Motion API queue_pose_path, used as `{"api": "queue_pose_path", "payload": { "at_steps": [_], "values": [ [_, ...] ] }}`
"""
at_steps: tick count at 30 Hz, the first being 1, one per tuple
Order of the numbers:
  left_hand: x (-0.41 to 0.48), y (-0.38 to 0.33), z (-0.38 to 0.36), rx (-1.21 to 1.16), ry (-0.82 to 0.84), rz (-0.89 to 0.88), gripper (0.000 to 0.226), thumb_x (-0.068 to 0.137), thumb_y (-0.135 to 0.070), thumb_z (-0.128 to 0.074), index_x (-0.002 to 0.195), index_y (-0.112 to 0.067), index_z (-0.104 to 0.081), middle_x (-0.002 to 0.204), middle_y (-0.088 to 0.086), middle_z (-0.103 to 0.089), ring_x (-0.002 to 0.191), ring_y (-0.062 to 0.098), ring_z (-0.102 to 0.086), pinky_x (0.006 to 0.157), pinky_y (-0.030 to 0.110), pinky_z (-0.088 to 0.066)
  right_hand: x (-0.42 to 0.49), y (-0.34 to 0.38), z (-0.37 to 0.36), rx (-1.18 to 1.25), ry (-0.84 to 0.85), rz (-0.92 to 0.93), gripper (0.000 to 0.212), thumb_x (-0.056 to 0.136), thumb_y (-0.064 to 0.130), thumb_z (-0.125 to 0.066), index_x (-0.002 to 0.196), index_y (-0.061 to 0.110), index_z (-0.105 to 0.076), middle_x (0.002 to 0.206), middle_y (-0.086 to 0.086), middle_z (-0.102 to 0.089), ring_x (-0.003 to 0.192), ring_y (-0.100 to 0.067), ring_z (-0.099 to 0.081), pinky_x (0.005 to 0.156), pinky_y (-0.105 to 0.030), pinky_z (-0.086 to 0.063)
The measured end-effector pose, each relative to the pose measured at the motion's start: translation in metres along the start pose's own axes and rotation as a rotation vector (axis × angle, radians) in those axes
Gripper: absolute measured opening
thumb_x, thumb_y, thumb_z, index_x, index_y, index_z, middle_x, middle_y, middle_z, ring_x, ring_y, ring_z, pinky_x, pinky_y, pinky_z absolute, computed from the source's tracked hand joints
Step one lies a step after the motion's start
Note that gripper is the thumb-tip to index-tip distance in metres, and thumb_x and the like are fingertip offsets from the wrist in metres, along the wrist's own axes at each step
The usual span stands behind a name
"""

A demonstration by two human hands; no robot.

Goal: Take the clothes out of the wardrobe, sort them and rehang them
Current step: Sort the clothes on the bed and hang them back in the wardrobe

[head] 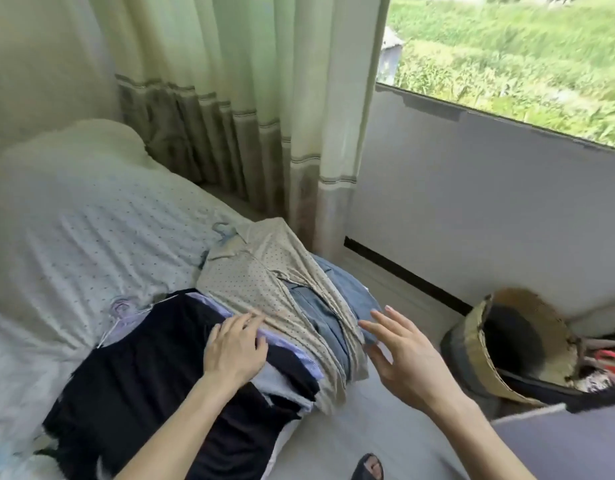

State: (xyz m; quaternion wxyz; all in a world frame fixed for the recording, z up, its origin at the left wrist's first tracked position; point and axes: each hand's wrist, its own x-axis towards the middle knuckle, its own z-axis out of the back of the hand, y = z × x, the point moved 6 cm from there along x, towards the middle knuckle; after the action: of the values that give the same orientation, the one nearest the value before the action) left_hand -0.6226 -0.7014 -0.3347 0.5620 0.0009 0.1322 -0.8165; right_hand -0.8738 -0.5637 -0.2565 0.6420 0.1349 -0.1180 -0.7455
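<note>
Resting flat on the clothes pile (143, 375) at the edge of the bed (74, 220), the left hand (235, 348) touches a beige dotted shirt (257, 271). The right hand (403, 351) hovers just beside, fingers spread, holding nothing.

Pretty clearly a bedroom in someone's home. There's a bed (91, 237) with a dotted sheet, what looks like a pillow (98, 143) at the far end, long pale curtains (230, 98) and a window (507, 57) looking out on green fields. Clothes (257, 271) on hangers are piled on the bed, and a straw hat (481, 351) sits over by the wall.
</note>
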Motion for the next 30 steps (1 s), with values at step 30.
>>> {"api": "queue_pose_path", "payload": {
  "at_steps": [30],
  "values": [
    [0.207, 0.200, -0.081, -0.113, 0.298, 0.558, 0.054, 0.096, -0.042, -0.045, 0.148, -0.029, -0.041, 0.149, -0.002, -0.044, 0.137, 0.022, -0.042, 0.108, 0.039, -0.035, 0.379, 0.043, -0.203, -0.173, 0.573, 0.288, 0.057, 0.103, 0.041, -0.038, 0.157, 0.031, -0.021, 0.165, -0.004, -0.016, 0.153, -0.022, -0.011, 0.124, -0.036, -0.010]
  ]
}}
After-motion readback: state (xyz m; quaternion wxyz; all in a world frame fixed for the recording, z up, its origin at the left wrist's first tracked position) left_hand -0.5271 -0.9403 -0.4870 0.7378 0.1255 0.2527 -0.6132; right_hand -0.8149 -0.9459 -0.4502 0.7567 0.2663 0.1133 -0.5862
